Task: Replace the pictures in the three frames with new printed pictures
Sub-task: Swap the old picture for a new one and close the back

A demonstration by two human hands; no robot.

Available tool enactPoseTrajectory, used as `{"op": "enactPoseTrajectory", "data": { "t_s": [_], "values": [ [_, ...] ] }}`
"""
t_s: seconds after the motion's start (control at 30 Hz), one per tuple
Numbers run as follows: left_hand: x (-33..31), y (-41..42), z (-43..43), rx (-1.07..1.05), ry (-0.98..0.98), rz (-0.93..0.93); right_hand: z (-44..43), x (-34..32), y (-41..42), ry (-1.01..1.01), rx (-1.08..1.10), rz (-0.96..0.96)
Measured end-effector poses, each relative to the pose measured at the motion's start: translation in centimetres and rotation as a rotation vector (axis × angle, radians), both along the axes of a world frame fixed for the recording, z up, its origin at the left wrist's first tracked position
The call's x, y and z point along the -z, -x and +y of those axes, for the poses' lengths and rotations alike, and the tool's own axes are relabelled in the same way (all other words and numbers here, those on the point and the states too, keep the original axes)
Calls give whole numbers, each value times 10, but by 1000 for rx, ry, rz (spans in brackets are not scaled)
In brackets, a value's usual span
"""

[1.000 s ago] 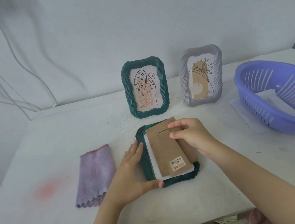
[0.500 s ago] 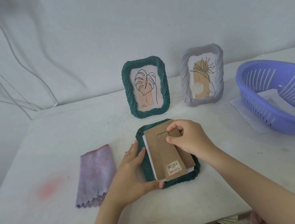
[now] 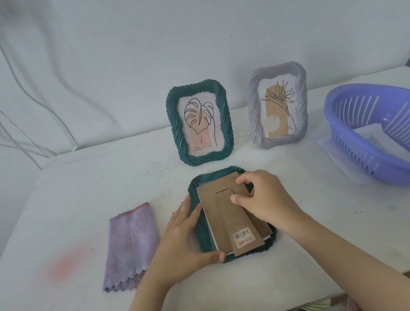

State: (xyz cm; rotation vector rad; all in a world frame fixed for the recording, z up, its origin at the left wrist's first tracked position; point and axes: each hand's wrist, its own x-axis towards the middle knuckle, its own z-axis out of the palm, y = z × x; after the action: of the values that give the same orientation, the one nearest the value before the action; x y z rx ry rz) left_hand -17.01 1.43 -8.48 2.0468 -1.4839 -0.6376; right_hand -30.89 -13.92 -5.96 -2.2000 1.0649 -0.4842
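Right hand (image 3: 262, 197) pinches backing (image 3: 223, 221) at its far corner. Board's long axis runs nearward-left from pinch, skewed on frame (image 3: 214, 175). Left hand (image 3: 181, 237), fingers flat, braces frame's left edge.

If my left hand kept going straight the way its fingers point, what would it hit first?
Your left hand rests against the left rim of the face-down green frame. Going on along its fingers, away and slightly right, it would probably meet the standing green frame first, though depth is unclear.
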Motion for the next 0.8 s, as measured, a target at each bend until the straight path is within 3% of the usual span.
{"op": "enactPoseTrajectory", "data": {
  "t_s": [0.57, 0.8],
  "values": [
    [0, 0, 1, 14, -11, -16, 17, -14, -5, 225, 52, 227],
    [2, 0, 0, 41, 3, -36, 19, -16, 2, 104, -12, 193]
  ]
}}
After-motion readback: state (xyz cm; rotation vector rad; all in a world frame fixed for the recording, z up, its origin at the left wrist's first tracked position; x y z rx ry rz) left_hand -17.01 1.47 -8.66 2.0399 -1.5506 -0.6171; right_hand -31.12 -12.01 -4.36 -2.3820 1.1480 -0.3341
